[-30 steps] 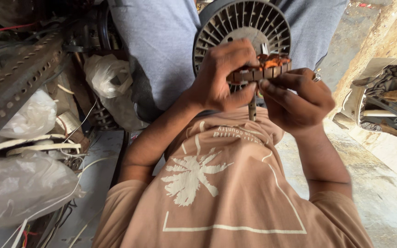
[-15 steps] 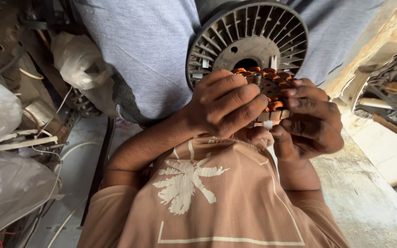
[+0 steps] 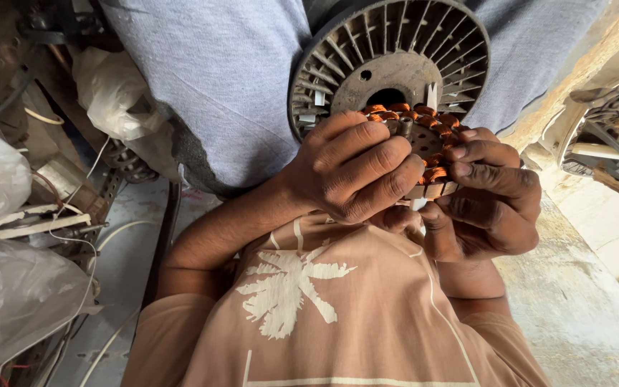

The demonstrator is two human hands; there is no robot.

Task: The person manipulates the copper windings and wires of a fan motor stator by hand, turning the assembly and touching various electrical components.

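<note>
Left hand [image 3: 349, 168] is what I watch first: its fingers are curled tight over the near side of the stator [image 3: 424, 143], the round core with copper-orange windings, gripping it from the left. My right hand [image 3: 485, 197] closes on the same stator from the right, fingertips pressed on the windings and thumb under its lower edge, so both hands hold it between them. The stator sits against the centre of the finned housing [image 3: 395, 61], a grey ribbed disc resting on grey trousers [image 3: 216, 79].

Against the frame a second ago, the difference is plain. Then I held the stator edge-on, below the housing and clear of its hub; now it lies face-on and overlaps the housing's middle. Half a second ago it was already there, and the grip has barely changed since. My view has drawn closer, so the housing fills more of the top.

Below the hands is my tan shirt [image 3: 338, 315] with a white palm print. Clear plastic bags [image 3: 8, 301] and loose wires lie at the left.
</note>
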